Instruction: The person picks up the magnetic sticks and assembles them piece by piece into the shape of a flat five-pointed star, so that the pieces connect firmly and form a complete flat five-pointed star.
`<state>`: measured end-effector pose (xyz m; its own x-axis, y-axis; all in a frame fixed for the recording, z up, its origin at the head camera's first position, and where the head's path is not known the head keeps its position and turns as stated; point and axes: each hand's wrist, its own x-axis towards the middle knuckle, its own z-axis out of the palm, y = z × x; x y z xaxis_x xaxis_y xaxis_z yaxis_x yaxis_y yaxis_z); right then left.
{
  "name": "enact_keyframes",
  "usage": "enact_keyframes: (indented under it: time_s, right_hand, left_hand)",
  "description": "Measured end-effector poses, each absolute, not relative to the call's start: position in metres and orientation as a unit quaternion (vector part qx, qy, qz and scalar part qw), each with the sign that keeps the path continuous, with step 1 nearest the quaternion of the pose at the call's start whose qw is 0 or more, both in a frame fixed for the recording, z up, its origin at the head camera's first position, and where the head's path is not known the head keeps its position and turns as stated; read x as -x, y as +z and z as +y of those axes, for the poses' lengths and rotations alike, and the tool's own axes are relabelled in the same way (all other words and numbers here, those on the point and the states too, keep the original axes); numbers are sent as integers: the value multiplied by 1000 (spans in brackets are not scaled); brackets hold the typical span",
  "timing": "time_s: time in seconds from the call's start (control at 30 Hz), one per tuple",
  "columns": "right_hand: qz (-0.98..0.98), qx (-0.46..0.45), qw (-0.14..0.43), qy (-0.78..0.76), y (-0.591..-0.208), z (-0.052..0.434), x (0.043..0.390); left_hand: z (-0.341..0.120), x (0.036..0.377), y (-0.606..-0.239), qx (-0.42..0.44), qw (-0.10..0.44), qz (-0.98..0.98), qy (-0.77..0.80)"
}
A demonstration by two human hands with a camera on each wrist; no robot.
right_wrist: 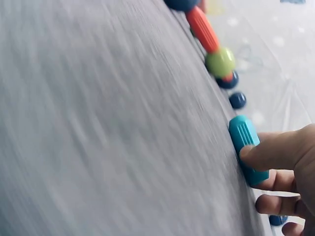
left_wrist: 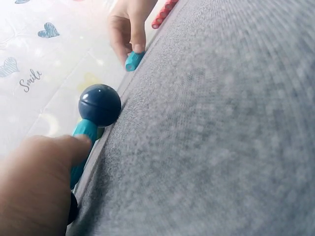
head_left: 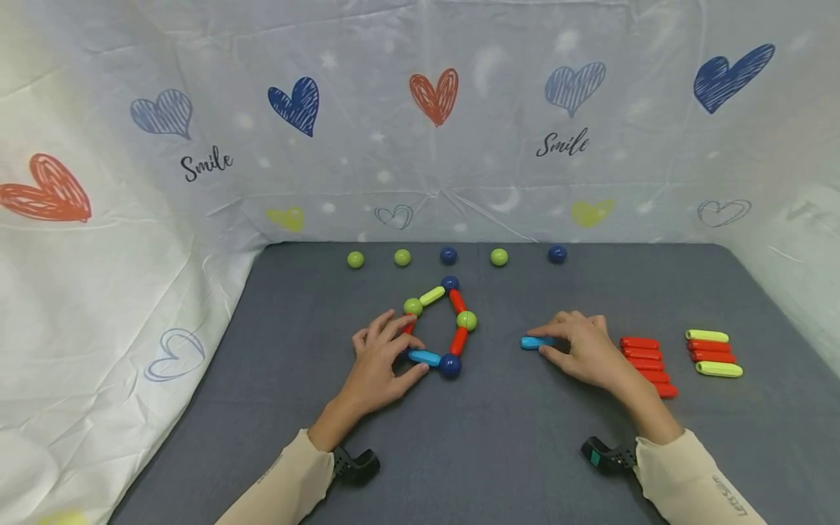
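Light blue, rod, one, loose (head_left: 533, 343): at the fingertips of the person's right hand (head_left: 580, 348), pinched between thumb and fingers. Long axis roughly nine to three o'clock, twelve being the table's far edge; free end toward nine. Contact with the cloth beneath: cannot tell.

Ring, five-sided, rods and balls: at nine o'clock from the right hand, well apart from the loose rod. Its dark blue corner ball (head_left: 450, 365), at the ring's five o'clock, lies almost straight off the loose rod's free end, slightly toward eight. The ring's green ball (head_left: 467, 321) sits nearer ten from that end.

Left hand (head_left: 380, 363): at the ring's eight o'clock, grasping its light-blue side rod (head_left: 425, 358), thumb on the near side, forefinger on the far. That rod's axis also runs about nine to three, its three o'clock end at the corner ball. Of the two hands, the left is nearer that ball.

Loose balls, five, green and dark blue (head_left: 448, 255): spread from the ring's ten to two o'clock.

Red rods, five (head_left: 642, 354): just past three o'clock from the right hand. Mixed rods, two red, two yellow-green (head_left: 719, 370): farther out at three.
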<state>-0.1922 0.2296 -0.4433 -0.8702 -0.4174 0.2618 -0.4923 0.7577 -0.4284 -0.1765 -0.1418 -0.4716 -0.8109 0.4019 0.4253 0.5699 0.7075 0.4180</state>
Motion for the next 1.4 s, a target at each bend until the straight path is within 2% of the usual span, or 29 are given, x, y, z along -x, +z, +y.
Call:
enact_keyframes:
  time_s: [0.13, 0.5, 1.4]
  right_hand:
    - [-922, -269, 61, 272, -446, 217, 189]
    - [-877, -319, 37, 358, -459, 184, 177]
    - [-863, -325, 29, 386, -463, 164, 168]
  left_hand:
    - [-141, 177, -471, 292, 148, -906, -268]
    - [-140, 175, -471, 293, 127, -909, -267]
    - [-140, 174, -470, 298, 118, -909, -265]
